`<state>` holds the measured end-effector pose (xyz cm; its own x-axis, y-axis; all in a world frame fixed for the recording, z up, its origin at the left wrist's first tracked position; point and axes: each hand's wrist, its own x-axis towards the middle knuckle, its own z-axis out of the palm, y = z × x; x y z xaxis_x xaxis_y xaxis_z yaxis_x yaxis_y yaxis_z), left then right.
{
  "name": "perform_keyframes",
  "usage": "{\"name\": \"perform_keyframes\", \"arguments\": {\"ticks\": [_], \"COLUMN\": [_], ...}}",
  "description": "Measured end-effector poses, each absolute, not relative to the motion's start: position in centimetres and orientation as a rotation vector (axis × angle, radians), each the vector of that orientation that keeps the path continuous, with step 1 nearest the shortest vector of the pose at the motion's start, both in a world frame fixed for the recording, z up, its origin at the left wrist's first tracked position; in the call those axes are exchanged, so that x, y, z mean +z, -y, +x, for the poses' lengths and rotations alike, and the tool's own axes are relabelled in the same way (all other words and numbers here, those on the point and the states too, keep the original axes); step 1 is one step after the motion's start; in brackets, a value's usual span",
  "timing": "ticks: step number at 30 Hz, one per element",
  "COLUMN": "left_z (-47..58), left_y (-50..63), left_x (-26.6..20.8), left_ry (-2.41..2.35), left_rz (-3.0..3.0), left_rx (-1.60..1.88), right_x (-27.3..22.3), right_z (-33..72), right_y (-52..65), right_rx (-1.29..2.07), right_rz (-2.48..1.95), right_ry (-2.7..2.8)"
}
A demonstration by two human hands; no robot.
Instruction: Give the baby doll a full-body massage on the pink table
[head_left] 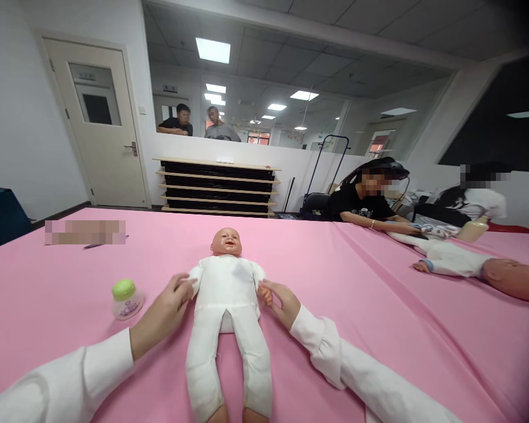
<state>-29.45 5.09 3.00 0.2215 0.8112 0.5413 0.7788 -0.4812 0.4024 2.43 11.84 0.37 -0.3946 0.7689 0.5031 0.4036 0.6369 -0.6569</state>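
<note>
A baby doll (227, 282) with a white cloth body lies on its back on the pink tablecloth (335, 282), head away from me and feet towards me. My left hand (170, 302) is closed around the end of the doll's arm on the left, hiding the doll's hand there. On the other side, my right hand (282, 301) pinches the doll's other hand (265, 294), whose fingers show. A grey patch marks the doll's chest. To the left of my left hand stands a clear jar (127, 304) with a green lid.
A pen (94, 244) lies at the far left beside a blurred-out patch. At the right, a co-worker (365, 200) in black handles the legs of a second doll (462, 258), near a bottle (474, 229). Folds run through the cloth on the right. Stacked boards (218, 185) stand behind the table.
</note>
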Motion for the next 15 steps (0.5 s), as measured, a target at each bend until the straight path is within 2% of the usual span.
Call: {"name": "perform_keyframes", "arguments": {"ticks": [4, 7, 11, 15], "left_z": [-28.5, -27.6, -26.4, -26.0], "left_y": [-10.2, -15.5, -21.1, -23.6], "left_x": [7.3, 7.9, 5.7, 2.9], "left_ry": [-1.696, -1.781, -2.004, -2.07], "left_rz": [2.109, 1.799, 1.669, 1.723], "left_rx": [1.569, 1.746, 1.56, 1.303], "right_x": [4.1, 5.4, 4.4, 2.6], "right_z": [0.5, -1.6, -4.0, -5.1], "right_y": [-16.5, -21.1, -25.6, -27.1], "right_rx": [0.548, 0.575, 0.531, 0.535], "right_rz": [-1.019, -1.117, -1.48, -1.586], "right_ry": [1.842, 1.685, 1.53, 1.579]}}
